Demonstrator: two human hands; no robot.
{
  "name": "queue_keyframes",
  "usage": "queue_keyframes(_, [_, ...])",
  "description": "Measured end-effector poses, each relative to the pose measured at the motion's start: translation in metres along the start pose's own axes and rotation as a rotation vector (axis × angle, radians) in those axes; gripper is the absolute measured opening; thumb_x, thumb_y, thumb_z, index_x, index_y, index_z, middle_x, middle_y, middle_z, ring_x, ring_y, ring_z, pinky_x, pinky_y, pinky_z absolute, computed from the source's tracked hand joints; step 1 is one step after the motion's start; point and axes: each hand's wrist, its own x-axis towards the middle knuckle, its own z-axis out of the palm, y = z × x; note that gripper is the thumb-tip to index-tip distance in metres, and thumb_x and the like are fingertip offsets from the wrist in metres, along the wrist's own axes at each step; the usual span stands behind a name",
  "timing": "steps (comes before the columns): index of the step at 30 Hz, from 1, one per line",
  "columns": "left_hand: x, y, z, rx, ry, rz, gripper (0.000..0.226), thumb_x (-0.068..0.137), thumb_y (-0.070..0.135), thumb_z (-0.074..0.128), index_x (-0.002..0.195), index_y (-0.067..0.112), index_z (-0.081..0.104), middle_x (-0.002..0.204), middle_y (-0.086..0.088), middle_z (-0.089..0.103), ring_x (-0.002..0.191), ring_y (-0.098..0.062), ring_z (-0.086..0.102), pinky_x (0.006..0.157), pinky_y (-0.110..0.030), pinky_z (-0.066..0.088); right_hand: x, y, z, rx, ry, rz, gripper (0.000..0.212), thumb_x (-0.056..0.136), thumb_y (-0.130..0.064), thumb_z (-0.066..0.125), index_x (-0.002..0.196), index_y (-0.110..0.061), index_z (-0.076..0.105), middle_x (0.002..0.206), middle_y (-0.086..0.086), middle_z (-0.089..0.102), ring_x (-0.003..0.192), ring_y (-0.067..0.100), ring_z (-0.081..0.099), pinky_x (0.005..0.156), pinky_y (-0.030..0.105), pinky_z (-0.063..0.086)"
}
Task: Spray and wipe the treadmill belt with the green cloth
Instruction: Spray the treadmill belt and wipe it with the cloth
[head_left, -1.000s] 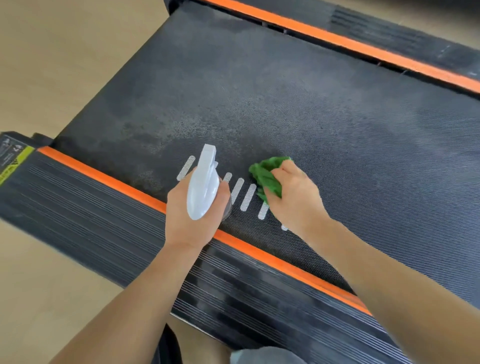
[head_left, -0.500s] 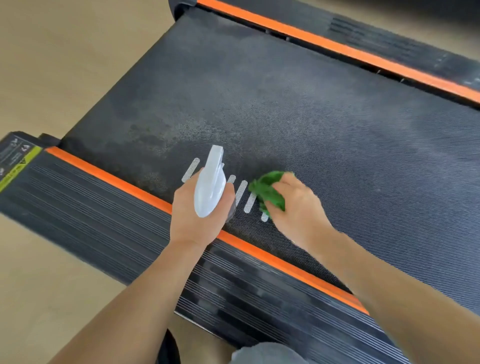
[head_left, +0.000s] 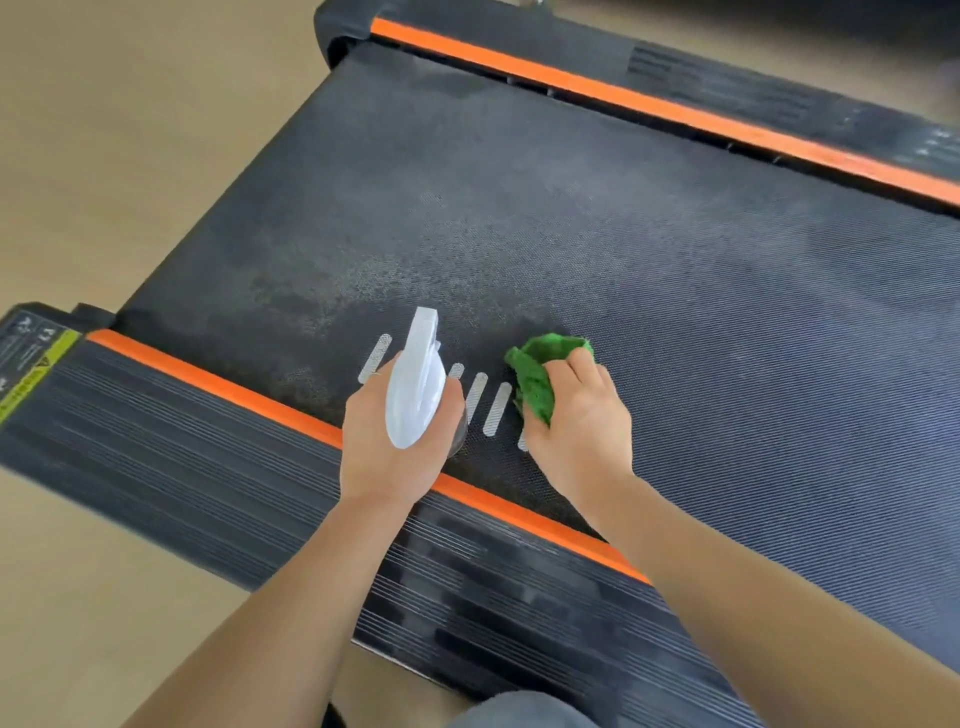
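Left hand (head_left: 387, 457): gripping a white spray bottle (head_left: 415, 384) over the near edge of the treadmill belt (head_left: 675, 291), fingers curling around the bottle's neck, nozzle pointing away toward the far side.
Right hand (head_left: 579, 421): pressing down on the green cloth (head_left: 537, 369), fingers bunching together and clamping the crumpled fabric against the belt.
Green cloth: lying on the belt just beside the row of white stripe marks (head_left: 488, 402), part of it showing past the fingertips, the rest hiding under the palm.
Treadmill belt: showing darker, speckled patches beyond the bottle toward the left end.
Near side rail (head_left: 182, 467): running black and ribbed under both forearms, carrying an orange strip (head_left: 218, 382) along the belt's edge.
Far rail: showing a matching orange strip (head_left: 675, 111).
Wooden floor (head_left: 130, 156): lying to the left of the treadmill.
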Motion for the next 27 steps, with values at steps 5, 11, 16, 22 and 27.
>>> queue_keyframes(5, [0.000,0.002,0.000,-0.013,-0.005,0.015,0.016,0.085,0.043,0.067,0.092,0.029,0.069,0.082,0.015,0.067,0.079,-0.012,0.067,0.078,-0.037,0.062,0.007,0.001,0.005,-0.004,0.014,-0.028,0.026,0.080,-0.025,0.072,0.098,-0.007,0.064,0.101,0.007,0.058,0.091,0.031,0.057,0.061,0.034,0.047])
queue_keyframes(11, [0.000,0.000,-0.001,0.011,-0.021,0.038,0.027,0.089,0.039,0.069,0.109,0.022,0.074,0.092,0.026,0.069,0.093,-0.001,0.068,0.087,-0.027,0.058,0.016,-0.001,0.001,-0.056,-0.036,-0.050,0.025,0.081,-0.025,0.072,0.097,-0.008,0.063,0.099,0.006,0.059,0.092,0.030,0.060,0.063,0.036,0.051])
queue_keyframes(16, [0.001,0.001,0.000,0.014,-0.033,0.035,0.022,0.086,0.041,0.067,0.107,0.033,0.070,0.090,0.027,0.068,0.090,0.001,0.066,0.083,-0.013,0.050,0.022,-0.003,-0.003,-0.055,-0.089,-0.034,0.026,0.082,-0.025,0.071,0.099,-0.007,0.062,0.100,0.007,0.060,0.094,0.031,0.060,0.066,0.038,0.052])
queue_keyframes(22, [0.000,0.002,0.001,0.007,-0.016,0.000,0.010,0.090,0.034,0.070,0.098,0.030,0.071,0.085,0.013,0.066,0.080,-0.009,0.064,0.074,-0.016,0.052,0.021,0.002,0.000,-0.031,-0.070,-0.061,0.024,0.081,-0.024,0.071,0.095,-0.007,0.062,0.096,0.007,0.059,0.091,0.031,0.059,0.063,0.036,0.049])
queue_keyframes(27, [-0.002,0.003,0.004,-0.012,0.020,-0.027,0.028,0.087,0.031,0.068,0.092,0.003,0.068,0.082,-0.013,0.068,0.079,-0.032,0.065,0.075,-0.040,0.060,0.025,0.002,-0.001,-0.010,-0.109,-0.067,0.026,0.086,-0.027,0.066,0.101,-0.006,0.062,0.103,0.008,0.059,0.094,0.031,0.060,0.063,0.034,0.043])
